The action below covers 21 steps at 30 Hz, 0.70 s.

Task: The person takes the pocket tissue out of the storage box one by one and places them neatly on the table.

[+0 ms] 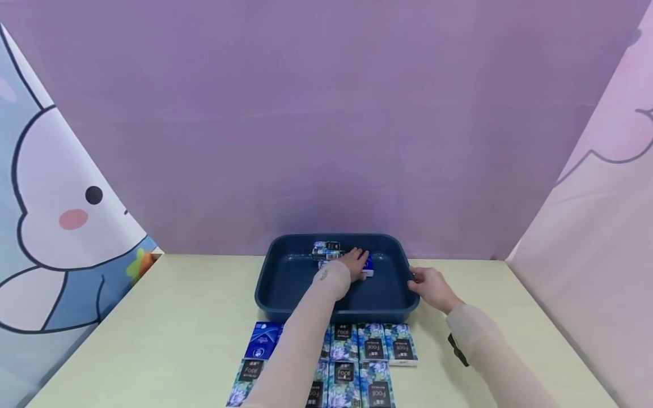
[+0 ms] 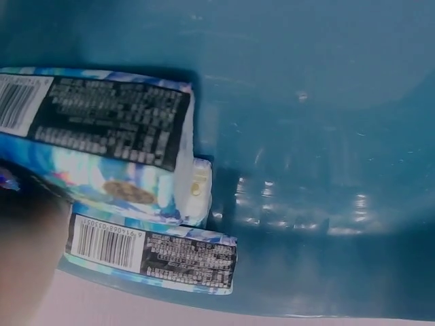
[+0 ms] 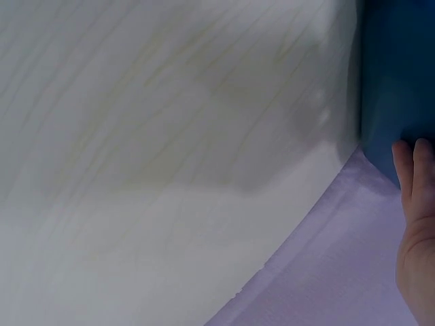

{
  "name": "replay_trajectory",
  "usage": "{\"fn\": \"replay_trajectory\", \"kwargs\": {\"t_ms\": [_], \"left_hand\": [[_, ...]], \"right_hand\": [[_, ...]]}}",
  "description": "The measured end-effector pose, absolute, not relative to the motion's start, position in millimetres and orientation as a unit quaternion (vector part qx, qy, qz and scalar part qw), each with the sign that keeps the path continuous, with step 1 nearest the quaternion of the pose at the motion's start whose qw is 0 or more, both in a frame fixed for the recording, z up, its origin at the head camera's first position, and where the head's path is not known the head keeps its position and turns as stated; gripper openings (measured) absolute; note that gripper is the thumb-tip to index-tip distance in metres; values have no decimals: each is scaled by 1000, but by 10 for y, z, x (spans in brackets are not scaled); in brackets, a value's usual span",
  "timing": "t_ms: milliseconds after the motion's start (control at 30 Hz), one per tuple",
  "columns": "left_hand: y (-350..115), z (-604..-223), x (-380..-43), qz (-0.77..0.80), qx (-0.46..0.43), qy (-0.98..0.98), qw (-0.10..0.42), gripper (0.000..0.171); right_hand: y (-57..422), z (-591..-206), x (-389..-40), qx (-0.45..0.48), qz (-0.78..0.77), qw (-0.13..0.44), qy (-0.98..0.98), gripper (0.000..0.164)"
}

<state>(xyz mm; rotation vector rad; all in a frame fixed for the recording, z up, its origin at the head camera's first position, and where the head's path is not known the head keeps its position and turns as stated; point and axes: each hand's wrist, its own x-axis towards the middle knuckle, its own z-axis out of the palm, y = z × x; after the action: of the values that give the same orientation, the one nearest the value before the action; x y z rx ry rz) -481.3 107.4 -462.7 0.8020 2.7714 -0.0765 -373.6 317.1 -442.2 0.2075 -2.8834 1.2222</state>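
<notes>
A dark blue plastic tray (image 1: 306, 314) stands against the back wall. Inside it my left hand (image 1: 351, 265) grips a blue pocket tissue pack (image 1: 368, 266), fingers over its far side and thumb at its near side. Flower-patterned tissue packs (image 1: 326, 249) lie just left of that hand. In the left wrist view, a tissue pack with a barcode (image 2: 112, 122) overlaps another tissue pack (image 2: 183, 261), and part of my hand blurs the lower left corner. My right hand (image 1: 432, 288) holds the tray's right rim; its fingers (image 3: 423, 170) lie along the outer wall.
Two rows of tissue packs (image 1: 344, 343) lie in front of the tray on the pale table (image 1: 178, 328), flower-patterned with a blue pack (image 1: 262, 340) at the left. My left forearm covers part of them. A purple cloth wall (image 1: 326, 124) rises behind the tray.
</notes>
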Motion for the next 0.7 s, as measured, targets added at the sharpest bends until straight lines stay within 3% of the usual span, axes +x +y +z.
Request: {"fn": "replay_trajectory", "kwargs": {"t_ms": [700], "left_hand": [[1075, -4623, -4872, -95, 310, 943, 71, 68]], "right_hand": [[3135, -4431, -3773, 56, 387, 0, -920, 45]]}}
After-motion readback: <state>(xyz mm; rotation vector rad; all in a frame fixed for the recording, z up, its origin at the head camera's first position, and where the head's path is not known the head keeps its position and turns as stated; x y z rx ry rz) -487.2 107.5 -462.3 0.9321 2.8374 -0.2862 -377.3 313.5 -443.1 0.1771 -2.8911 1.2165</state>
